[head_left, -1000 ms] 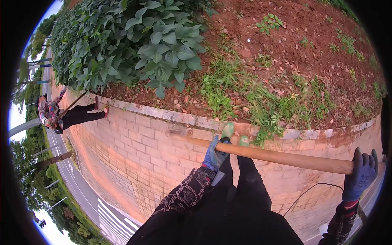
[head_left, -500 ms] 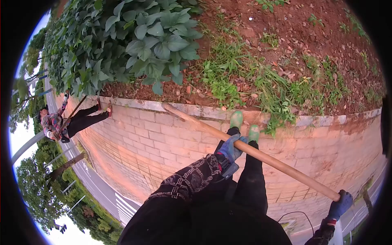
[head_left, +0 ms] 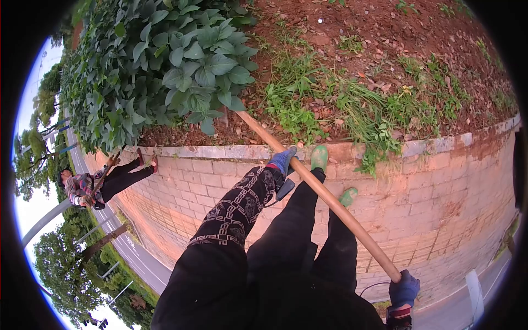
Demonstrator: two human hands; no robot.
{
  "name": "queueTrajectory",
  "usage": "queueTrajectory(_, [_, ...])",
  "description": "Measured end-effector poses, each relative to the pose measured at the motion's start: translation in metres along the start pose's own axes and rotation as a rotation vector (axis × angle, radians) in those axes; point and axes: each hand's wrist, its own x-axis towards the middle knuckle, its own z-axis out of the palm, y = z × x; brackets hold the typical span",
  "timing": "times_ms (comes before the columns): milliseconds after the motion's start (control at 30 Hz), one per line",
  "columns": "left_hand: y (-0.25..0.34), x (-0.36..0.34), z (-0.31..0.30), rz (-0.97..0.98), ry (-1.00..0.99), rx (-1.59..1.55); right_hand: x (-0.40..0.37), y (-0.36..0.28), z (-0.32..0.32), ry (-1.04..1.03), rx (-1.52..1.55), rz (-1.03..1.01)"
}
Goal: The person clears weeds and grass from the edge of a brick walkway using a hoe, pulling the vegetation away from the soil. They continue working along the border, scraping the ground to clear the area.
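Over by the brick curb [head_left: 220, 151], both gloved hands are wrapped round the long wooden handle [head_left: 330, 201]. The left hand [head_left: 282, 160] grips it partway up, fingers curled tight on the shaft. The right hand [head_left: 404, 289] is clamped on the butt end, down low. The handle slants up to the soil beside the leafy plant [head_left: 187, 66]; can't make out its head.

Head-worn fisheye view, steeply downward.
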Motion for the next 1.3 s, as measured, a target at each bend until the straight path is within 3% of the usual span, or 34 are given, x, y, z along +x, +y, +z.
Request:
queueTrajectory(100, [-0.017, 0.011, 0.033, 0.094, 0.159, 0.318, -0.023, 0.011, 0.023, 0.044, 0.068, -0.003])
queueTrajectory(167, [-0.055, 0.033, 0.054, 0.105, 0.088, 0.485, -0.045, 0.037, 0.043, 0.076, 0.113, 0.029])
queueTrajectory(200, [-0.086, 0.054, 0.065, 0.205, 0.076, 0.606, -0.059, 0.056, 0.050, 0.077, 0.117, 0.035])
queueTrajectory(367, [-0.219, -0.024, 0.203, 0.101, -0.105, 0.357, -0.151, 0.181, 0.074, 0.073, 0.012, 0.310])
queueTrajectory(467, [-0.273, -0.073, 0.246, -0.073, -0.406, 0.188, -0.202, 0.245, 0.117, 0.128, -0.174, 0.467])
queueTrajectory(567, [-0.295, -0.125, 0.267, -0.179, -0.552, 0.130, -0.238, 0.281, 0.152, 0.215, -0.067, 0.563])
queueTrajectory(633, [-0.308, -0.134, 0.263, -0.234, -0.605, 0.098, -0.249, 0.290, 0.172, 0.055, -0.095, 0.710])
queueTrajectory(733, [-0.317, -0.131, 0.234, -0.332, -0.655, 0.020, -0.242, 0.263, 0.189, -0.050, -0.048, 0.744])
queueTrajectory(767, [-0.312, -0.131, 0.220, -0.342, -0.622, -0.038, -0.242, 0.264, 0.216, -0.121, -0.045, 0.753])
queueTrajectory(800, [-0.301, -0.130, 0.207, -0.352, -0.588, -0.095, -0.238, 0.257, 0.227, 0.008, 0.064, 0.607])
queueTrajectory(900, [-0.268, -0.109, 0.166, -0.315, -0.445, -0.085, -0.212, 0.234, 0.277, -0.082, 0.114, 0.543])
queueTrajectory(1033, [-0.164, -0.084, 0.126, -0.193, -0.312, -0.050, -0.128, 0.146, 0.261, -0.383, 0.616, 0.340])
queueTrajectory(1067, [-0.137, -0.066, 0.113, -0.122, -0.418, -0.055, -0.107, 0.127, 0.259, -0.456, 0.689, 0.320])
queueTrajectory(1133, [-0.070, -0.057, 0.112, -0.074, -0.504, -0.099, -0.060, 0.070, 0.208, -0.286, 0.547, 0.178])
queueTrajectory(1167, [-0.043, -0.040, 0.112, 0.046, -0.354, -0.035, -0.039, 0.046, 0.188, -0.252, 0.531, 0.149])
queueTrajectory(1200, [-0.014, -0.023, 0.110, 0.085, -0.396, -0.080, -0.019, 0.023, 0.168, -0.218, 0.516, 0.120])
queueTrajectory(1233, [0.010, -0.012, 0.118, 0.170, -0.185, -0.045, -0.001, 0.000, 0.147, -0.200, 0.509, 0.103])
queueTrajectory(1267, [0.035, 0.017, 0.106, 0.208, -0.392, -0.053, 0.013, -0.020, 0.124, -0.182, 0.499, 0.087])
queueTrajectory(1300, [0.054, 0.020, 0.119, 0.233, -0.226, -0.038, 0.022, -0.038, 0.100, -0.129, 0.506, 0.060])
